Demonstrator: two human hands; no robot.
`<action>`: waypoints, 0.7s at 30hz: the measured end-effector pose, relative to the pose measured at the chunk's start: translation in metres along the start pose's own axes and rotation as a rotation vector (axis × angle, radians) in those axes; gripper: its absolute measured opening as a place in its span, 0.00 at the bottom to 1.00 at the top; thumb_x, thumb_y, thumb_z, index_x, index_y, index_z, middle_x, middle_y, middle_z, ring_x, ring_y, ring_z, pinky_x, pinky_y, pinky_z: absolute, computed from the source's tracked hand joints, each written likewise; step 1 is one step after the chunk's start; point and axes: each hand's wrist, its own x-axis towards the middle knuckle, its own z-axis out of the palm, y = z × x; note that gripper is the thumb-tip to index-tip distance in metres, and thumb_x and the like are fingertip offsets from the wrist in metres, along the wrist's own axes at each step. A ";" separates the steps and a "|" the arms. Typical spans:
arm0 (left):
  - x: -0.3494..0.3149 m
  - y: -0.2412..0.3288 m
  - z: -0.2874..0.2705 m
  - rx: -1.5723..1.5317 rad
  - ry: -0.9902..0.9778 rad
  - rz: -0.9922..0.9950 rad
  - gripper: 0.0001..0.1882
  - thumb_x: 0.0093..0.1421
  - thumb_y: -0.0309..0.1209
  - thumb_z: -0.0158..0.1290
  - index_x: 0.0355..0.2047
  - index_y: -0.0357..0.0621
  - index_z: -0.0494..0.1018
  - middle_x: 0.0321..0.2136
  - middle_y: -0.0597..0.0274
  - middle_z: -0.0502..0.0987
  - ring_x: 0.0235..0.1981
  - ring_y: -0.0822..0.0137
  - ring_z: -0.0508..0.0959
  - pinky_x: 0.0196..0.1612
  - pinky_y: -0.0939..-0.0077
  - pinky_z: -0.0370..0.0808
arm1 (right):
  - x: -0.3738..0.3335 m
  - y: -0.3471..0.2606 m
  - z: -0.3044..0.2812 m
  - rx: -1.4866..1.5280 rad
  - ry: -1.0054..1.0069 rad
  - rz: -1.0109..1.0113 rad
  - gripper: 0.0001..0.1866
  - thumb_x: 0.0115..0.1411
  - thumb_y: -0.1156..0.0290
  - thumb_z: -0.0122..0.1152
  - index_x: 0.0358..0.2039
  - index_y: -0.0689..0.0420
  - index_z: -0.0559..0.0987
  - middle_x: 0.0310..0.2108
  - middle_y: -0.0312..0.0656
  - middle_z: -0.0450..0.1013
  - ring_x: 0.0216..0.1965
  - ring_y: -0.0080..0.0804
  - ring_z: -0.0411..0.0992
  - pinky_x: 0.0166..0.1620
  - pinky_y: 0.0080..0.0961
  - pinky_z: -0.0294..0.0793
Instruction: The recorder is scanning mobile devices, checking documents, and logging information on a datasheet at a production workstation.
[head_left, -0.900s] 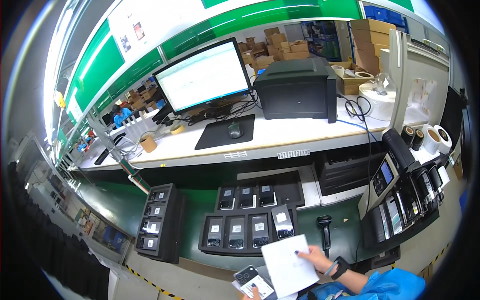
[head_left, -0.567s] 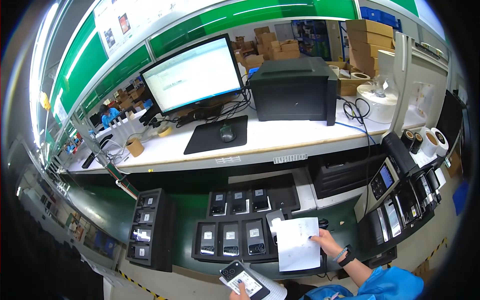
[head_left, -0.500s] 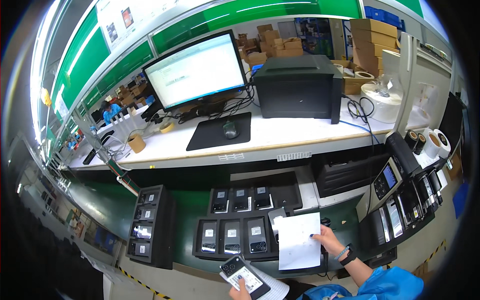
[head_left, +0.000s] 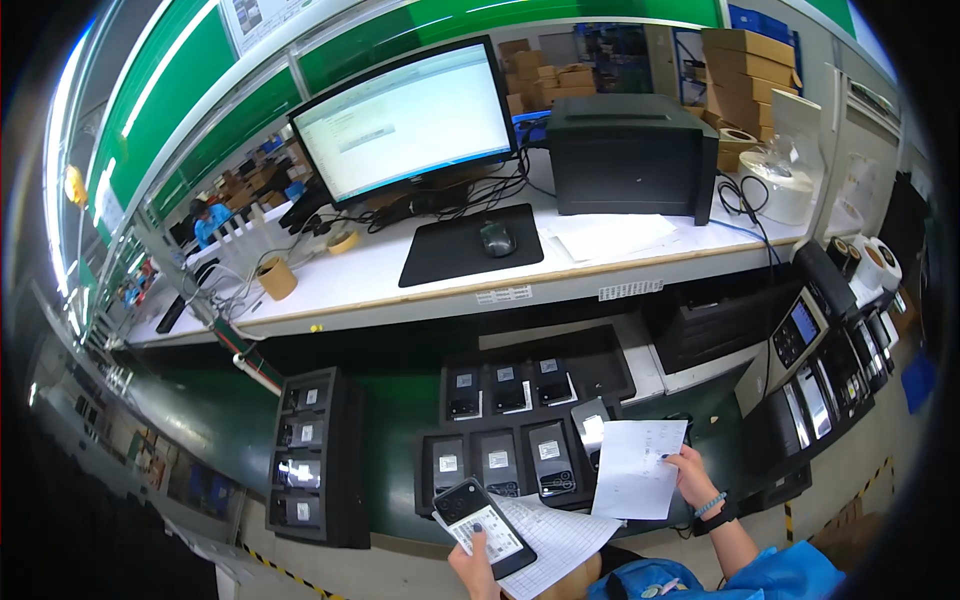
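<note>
My left hand (head_left: pixel 474 568) is closed round a dark smartphone (head_left: pixel 463 503) with a white label on its back, the thumb lying on the label. A sheet of gridded paper (head_left: pixel 560 540) lies under that phone and spreads to the right; whether the same fingers grip it is hidden. My right hand (head_left: pixel 688 480) pinches the right edge of a white paper sheet (head_left: pixel 636 475) with a few faint marks. Just beyond both hands sits a black tray (head_left: pixel 424 480) of labelled phones. One phone (head_left: pixel 591 428) at its right stands tilted, partly covered by the white sheet.
Farther back is another black tray (head_left: pixel 610 378) with 3 phones; a third tray (head_left: pixel 343 450) stands left. The shelf above carries a monitor (head_left: pixel 405 125), mouse (head_left: pixel 497 238), black printer (head_left: pixel 632 160) and loose paper (head_left: pixel 612 240). A label printer (head_left: pixel 795 335) stands right.
The view has shifted slightly. My right hand and its sheet sit farther right of the phone, and more gridded paper shows between my hands. Loose paper now shows before the black printer.
</note>
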 end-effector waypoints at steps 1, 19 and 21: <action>0.008 0.002 -0.010 0.015 -0.046 0.000 0.13 0.60 0.37 0.52 0.25 0.39 0.71 0.19 0.71 0.69 0.21 0.78 0.66 0.23 0.80 0.62 | -0.010 0.008 0.005 0.016 0.039 -0.047 0.17 0.54 0.78 0.49 0.45 0.66 0.71 0.41 0.42 0.73 0.42 0.30 0.73 0.46 0.24 0.71; 0.105 0.015 -0.126 0.096 -0.346 -0.076 0.16 0.62 0.35 0.48 0.47 0.41 0.63 0.33 0.66 0.69 0.33 0.72 0.69 0.36 0.76 0.68 | -0.033 0.051 -0.006 -0.287 0.306 -0.183 0.12 0.53 0.73 0.47 0.34 0.64 0.77 0.27 0.31 0.73 0.30 0.16 0.68 0.35 0.15 0.66; 0.115 -0.003 -0.111 -0.056 -0.330 -0.109 0.17 0.65 0.38 0.42 0.50 0.43 0.62 0.40 0.65 0.69 0.41 0.68 0.69 0.45 0.73 0.67 | -0.012 0.045 -0.009 -0.382 0.296 -0.164 0.12 0.52 0.74 0.48 0.34 0.64 0.77 0.26 0.32 0.73 0.28 0.16 0.68 0.33 0.15 0.67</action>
